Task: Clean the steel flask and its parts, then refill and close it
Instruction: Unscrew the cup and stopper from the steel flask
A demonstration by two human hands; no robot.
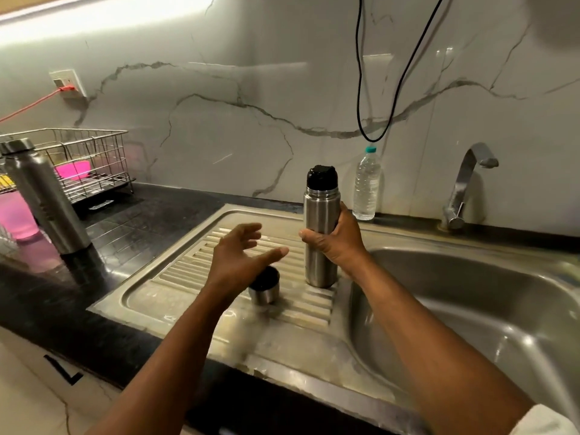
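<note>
Hands: right (pixel 337 243) grips one flask (pixel 320 215); left (pixel 241 259) spread over one cup (pixel 265 285).

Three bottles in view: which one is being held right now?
The steel flask with the black stopper, upright on the drainboard; the right hand grips it. The grey-capped steel bottle and the plastic water bottle stand untouched.

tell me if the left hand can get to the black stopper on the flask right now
Probably yes. The left hand is open and empty beside the flask, which the right hand holds upright by its body. Nothing covers the black stopper; the steel cup sits on the drainboard.
</note>
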